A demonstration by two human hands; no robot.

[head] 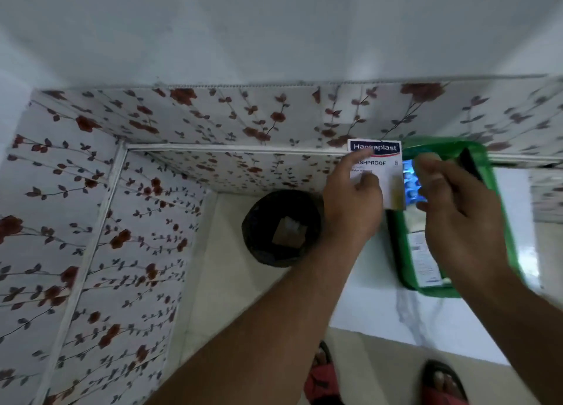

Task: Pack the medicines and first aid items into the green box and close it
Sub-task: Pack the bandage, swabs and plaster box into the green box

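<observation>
My left hand [350, 200] pinches a white Hansaplast plaster pack [384, 161] and holds it upright over the left side of the open green box [499, 222]. The box lies on a white marble-look surface [411, 322] at the right. My right hand [457, 209] hovers above the box with fingers curled; whether it holds anything is unclear. Inside the box I see a blue blister strip [411, 185] and a white labelled bottle [423, 258], partly hidden by my hands.
A black waste bin [280, 228] with brown paper in it stands on the floor left of the box. Floral-patterned wall panels [100, 222] close in the left and back. My feet in red sandals [323, 377] stand below the counter edge.
</observation>
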